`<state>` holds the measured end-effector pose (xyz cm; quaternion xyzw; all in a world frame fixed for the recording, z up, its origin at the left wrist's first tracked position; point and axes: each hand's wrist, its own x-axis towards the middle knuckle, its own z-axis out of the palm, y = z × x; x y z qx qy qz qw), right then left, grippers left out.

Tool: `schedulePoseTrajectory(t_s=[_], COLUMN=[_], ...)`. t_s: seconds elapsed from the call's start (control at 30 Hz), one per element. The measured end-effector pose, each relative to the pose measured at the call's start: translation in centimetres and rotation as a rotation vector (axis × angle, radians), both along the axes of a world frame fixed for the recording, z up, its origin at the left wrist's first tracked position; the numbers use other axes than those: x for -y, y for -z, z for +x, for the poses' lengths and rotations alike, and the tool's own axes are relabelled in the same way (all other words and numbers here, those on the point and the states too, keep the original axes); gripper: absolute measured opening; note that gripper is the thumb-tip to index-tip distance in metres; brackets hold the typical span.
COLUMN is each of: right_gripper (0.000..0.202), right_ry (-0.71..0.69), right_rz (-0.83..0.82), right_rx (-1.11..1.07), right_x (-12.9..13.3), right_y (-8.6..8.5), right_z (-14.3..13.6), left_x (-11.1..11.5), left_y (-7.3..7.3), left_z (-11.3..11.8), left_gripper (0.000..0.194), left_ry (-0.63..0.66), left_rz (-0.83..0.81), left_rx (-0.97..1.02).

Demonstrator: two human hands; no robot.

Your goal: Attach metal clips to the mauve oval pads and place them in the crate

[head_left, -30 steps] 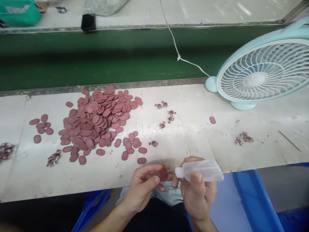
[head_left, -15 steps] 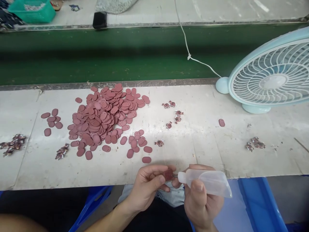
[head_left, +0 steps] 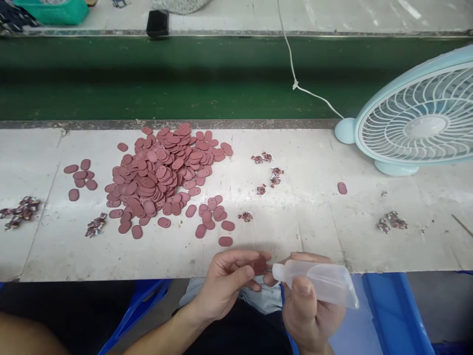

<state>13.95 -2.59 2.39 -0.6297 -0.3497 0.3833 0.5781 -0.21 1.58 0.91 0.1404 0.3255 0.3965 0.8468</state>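
Note:
Between the thumb and fingers of my left hand [head_left: 231, 283] is a dark red oval piece [head_left: 259, 265], held at the table's near edge. My right hand [head_left: 312, 301] grips a translucent white squeeze bottle [head_left: 320, 281], lying almost level. The bottle's thin tip points left and meets or nearly meets the piece; whether they touch I cannot tell. A large pile of similar red ovals [head_left: 158, 172] lies beyond my left hand, with a smaller cluster [head_left: 210, 214] closer in. One small brown-and-white figure [head_left: 246, 216] rests just past my hands.
At the right stands a light blue fan [head_left: 421, 123], its white cord [head_left: 291, 64] running to the back bench. More small figures [head_left: 393, 220] lie at the right, others [head_left: 22, 212] at the far left. A green strip [head_left: 221, 79] divides the benches. A blue bin [head_left: 395, 305] sits below right.
The view has shifted slightly, moving the table items a little in the picture. Both hands keep their hold, the bottle tip still at the red piece.

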Motion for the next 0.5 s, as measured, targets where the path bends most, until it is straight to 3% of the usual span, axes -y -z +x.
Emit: schedulePoseTrajectory(t_s=[0.23,0.5], right_gripper=[0.018,0.020], right_ry=[0.106,0.036], right_rz=[0.086,0.085], right_rx=[-0.135,-0.097], right_x=[-0.7,-0.1], right_y=[-0.9,-0.9], right_z=[-0.8,-0.3], left_x=[0.0,0.0], left_y=[0.0,-0.2], left_z=[-0.3,-0.2], left_gripper=[0.018,0.017], left_ry=[0.010,0.025], left_rz=[-0.009,-0.029], left_rx=[0.025,0.028])
